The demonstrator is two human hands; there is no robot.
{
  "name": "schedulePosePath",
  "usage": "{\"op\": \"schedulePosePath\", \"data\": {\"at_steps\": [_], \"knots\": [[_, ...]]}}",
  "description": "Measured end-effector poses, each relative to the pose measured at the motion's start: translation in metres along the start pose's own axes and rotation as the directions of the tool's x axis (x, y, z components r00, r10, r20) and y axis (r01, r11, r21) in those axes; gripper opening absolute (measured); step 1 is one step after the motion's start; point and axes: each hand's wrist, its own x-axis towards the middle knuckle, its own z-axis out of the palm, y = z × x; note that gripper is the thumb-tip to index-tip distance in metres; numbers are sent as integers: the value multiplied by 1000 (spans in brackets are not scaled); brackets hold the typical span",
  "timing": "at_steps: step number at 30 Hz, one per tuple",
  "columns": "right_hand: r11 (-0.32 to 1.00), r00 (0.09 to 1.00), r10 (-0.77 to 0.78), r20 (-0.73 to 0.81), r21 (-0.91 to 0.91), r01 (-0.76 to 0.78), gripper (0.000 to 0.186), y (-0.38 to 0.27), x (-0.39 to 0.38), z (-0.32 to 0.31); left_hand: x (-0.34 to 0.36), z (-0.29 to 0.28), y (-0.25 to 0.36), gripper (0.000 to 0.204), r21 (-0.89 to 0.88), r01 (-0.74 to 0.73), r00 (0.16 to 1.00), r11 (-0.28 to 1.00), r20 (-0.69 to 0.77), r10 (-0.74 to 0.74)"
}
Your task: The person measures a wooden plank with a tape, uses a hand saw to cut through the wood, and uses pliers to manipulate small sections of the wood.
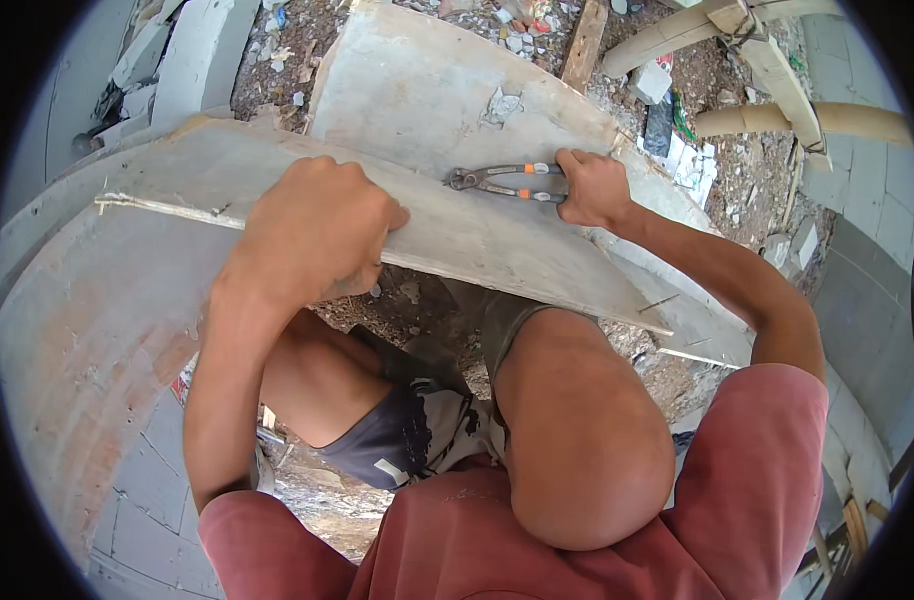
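A long grey, worn board [497, 240] lies tilted across my raised knee, over larger grey panels [407, 80]. My left hand [317, 220] grips the board's near edge, its index finger lying on the top face. My right hand [592, 185] is closed on the handles of metal nail pincers [477, 178] with orange bands, whose head is at the board's upper face; whether the jaws grip anything is too small to tell. Thin nails [657, 303] stick out at the board's right end.
Another stained grey board [87, 380] curves down at the left. Rubble, paper scraps and a wooden batten [584, 45] lie beyond the boards. At the upper right are pale wooden poles [787, 90]. Grey blocks [192, 55] stand at the upper left.
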Motion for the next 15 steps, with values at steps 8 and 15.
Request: {"op": "schedulePosePath", "data": {"at_steps": [8,15], "knots": [[959,969,-237,-66,-175,222,54,11,20,-17,4,13,-16,43,-19,-83,991,996,-109,80],[617,693,-721,10,-446,648,57,-5,128,-83,10,2,-14,39,79,-109,991,991,-68,114]]}}
